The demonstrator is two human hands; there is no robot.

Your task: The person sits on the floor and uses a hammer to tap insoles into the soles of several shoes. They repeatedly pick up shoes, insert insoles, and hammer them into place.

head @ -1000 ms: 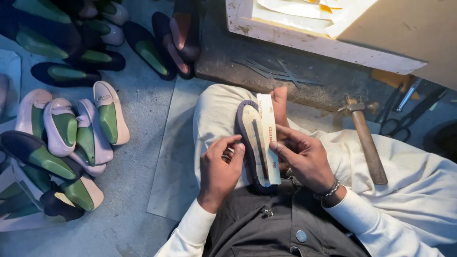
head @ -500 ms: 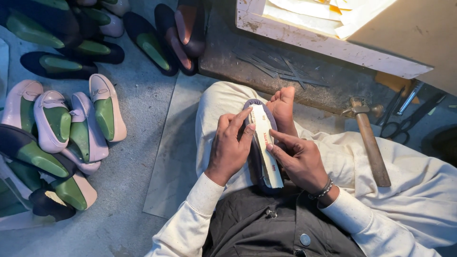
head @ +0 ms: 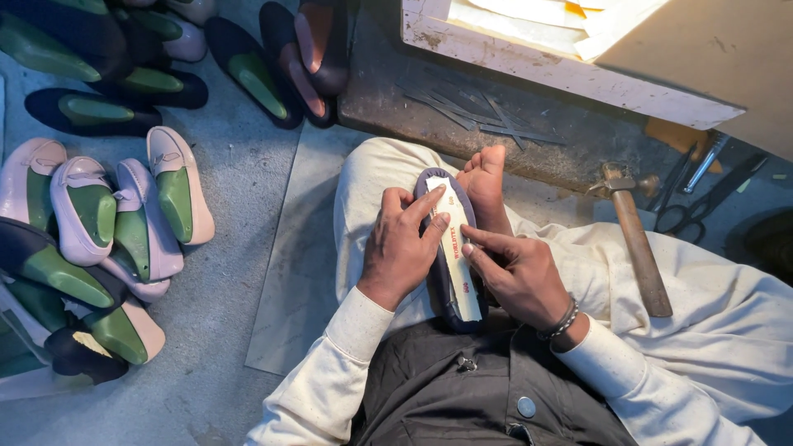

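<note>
On my lap, in the middle of the view, my left hand (head: 399, 248) cups the left edge of a dark-blue shoe upper (head: 438, 272) stretched over a last, thumb and forefinger pressed down onto the white insole strip (head: 457, 248) that runs along its sole side; my right hand (head: 519, 277) steadies the right edge, its forefinger pressing flat on the same strip, so both grips are closed lightly on the shoe. By my judgement the strip already sits lengthwise and roughly centred, while the upper's edge around it looks not yet pulled over or fastened, so the lasting work seems early. My bare foot (head: 483, 186) rests just beyond the toe of the shoe. To the right, a wooden-handled hammer (head: 636, 244) lies untouched on my cream trouser leg, with scissors (head: 702, 202) farther right. Far of the foot, thin metal strips (head: 483, 116) lie scattered on a dark slab, with a white-edged worktop (head: 570, 78) beyond them. On the grey floor (head: 239, 206) to the left, pink and dark shoes on green lasts (head: 124, 223) lie in rows.
</note>
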